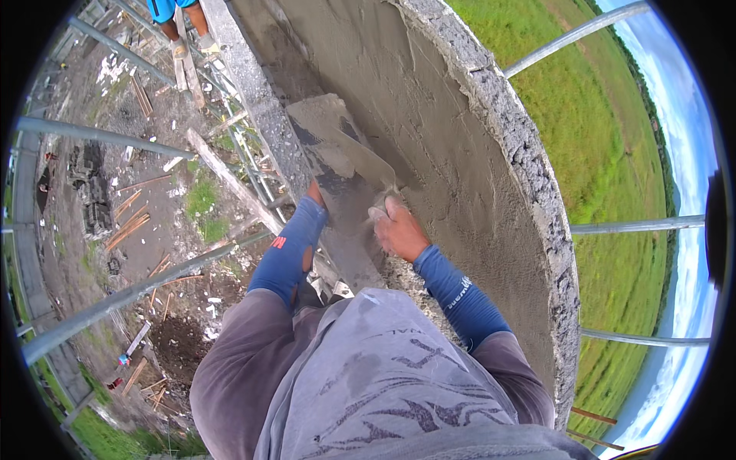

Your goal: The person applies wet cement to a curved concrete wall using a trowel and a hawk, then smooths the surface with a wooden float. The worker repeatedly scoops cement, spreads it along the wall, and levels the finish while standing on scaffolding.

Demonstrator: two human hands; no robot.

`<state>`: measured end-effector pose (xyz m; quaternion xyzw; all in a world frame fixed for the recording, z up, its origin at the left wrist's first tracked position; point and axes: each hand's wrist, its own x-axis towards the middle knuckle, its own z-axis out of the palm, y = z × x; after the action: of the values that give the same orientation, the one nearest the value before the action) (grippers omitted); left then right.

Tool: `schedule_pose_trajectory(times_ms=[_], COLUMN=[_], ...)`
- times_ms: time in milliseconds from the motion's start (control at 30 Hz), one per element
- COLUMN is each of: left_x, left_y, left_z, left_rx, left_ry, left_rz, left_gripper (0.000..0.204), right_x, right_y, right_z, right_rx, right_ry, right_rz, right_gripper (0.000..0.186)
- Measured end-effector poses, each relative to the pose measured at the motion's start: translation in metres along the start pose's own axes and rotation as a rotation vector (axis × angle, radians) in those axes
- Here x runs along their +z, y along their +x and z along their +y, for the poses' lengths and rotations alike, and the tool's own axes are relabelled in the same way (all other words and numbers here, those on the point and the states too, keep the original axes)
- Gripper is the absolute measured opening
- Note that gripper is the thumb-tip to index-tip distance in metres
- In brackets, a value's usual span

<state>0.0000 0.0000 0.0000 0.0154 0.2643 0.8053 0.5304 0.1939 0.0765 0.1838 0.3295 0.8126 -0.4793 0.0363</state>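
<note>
My right hand [402, 230] is closed round the handle of a trowel, its grip mostly covered by my fingers. The trowel blade [371, 165] is smeared with wet grey mortar and points up and left, over a dark flat board [349, 188]. A heap of mortar [322, 123] lies on the far part of that board. Of my left hand [316, 193], only a small part shows at the board's left edge; its fingers are hidden. Beside my right hand is a wall face [475, 222] coated with wet grey plaster.
A rough concrete rim [529, 165] curves along the right, with metal poles [636, 225] and green grass beyond. To the left, a concrete edge [257, 92] borders a drop to ground strewn with planks [129, 230]. Another person's legs [188, 34] stand at the far left.
</note>
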Motion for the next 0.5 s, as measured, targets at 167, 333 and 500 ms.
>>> schedule_pose_trajectory(times_ms=[167, 333, 500], left_x=[-0.011, -0.024, -0.022], left_y=[0.006, -0.005, -0.02], left_z=[0.033, 0.051, 0.023], left_rx=[-0.002, -0.051, -0.095], left_ry=[0.047, 0.107, 0.074], left_rz=[0.021, 0.05, 0.073], left_gripper=[0.056, 0.055, 0.055], right_x=[-0.037, -0.057, -0.041], right_y=[-0.021, 0.007, 0.049], right_z=[0.01, 0.015, -0.017], right_rx=[-0.187, -0.158, -0.197], right_ry=[-0.295, -0.573, -0.118], right_rz=[0.035, -0.084, -0.232], right_gripper=[0.037, 0.036, 0.034])
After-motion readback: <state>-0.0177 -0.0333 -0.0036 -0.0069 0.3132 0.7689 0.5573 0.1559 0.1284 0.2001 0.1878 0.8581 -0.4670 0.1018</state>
